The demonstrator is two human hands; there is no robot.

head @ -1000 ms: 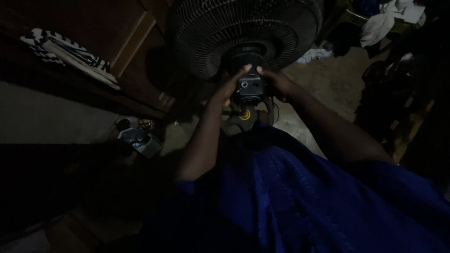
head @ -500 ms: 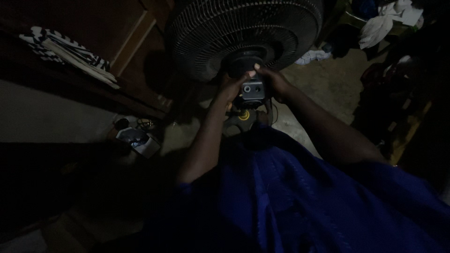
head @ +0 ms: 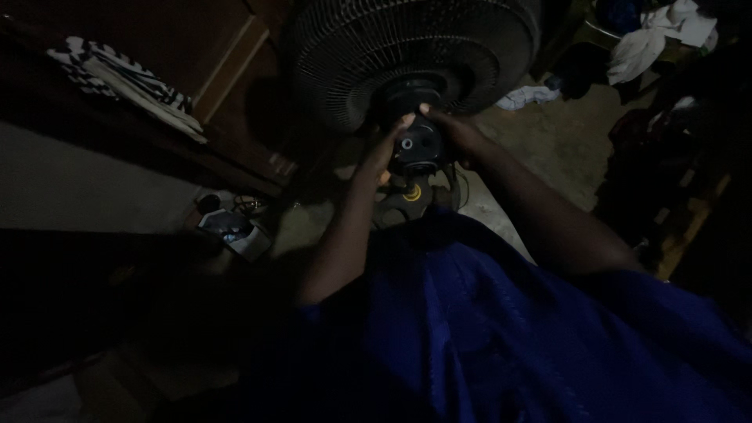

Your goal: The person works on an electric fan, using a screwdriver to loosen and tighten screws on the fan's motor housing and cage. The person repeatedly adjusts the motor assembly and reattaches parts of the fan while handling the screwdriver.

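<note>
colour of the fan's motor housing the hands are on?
Black motor housing, with a small yellow ring just below it; head view, dimly lit.

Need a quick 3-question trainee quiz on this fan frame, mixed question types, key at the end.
1. True or false: both hands are on the dark motor housing behind the fan grille.
2. Multiple choice: the striped cloth lies A) upper left on the dark wooden furniture, B) on the fan grille, C) on the blue garment.
3. Fill in: the person's lap is covered by a ____ garment.

Key: 1 true: the left hand is on the housing's left side and the right hand on its right side. 2 A. 3 blue.
</note>
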